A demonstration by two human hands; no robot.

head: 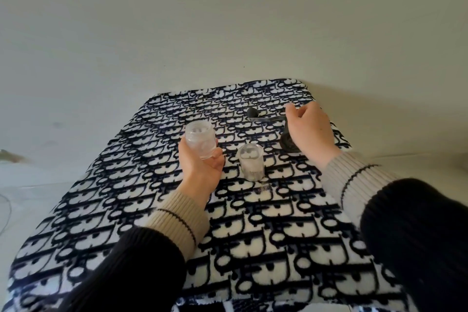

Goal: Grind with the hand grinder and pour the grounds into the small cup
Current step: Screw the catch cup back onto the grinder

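Observation:
My left hand (202,172) holds a clear, round jar (200,140) upright, a little above the table on the left. The small clear cup (250,164) stands on the cloth in the middle, right of that jar, with a few dark specks at its foot. At the far right my right hand (311,132) is wrapped over the dark hand grinder (287,144), hiding most of its body. The grinder's crank arm sticks out to the left and ends in a black knob (252,111).
A fuzzy cloth (253,235) with a black and white pattern covers the table. A plain pale wall rises right behind the table's far edge. Pale floor shows on both sides of the table.

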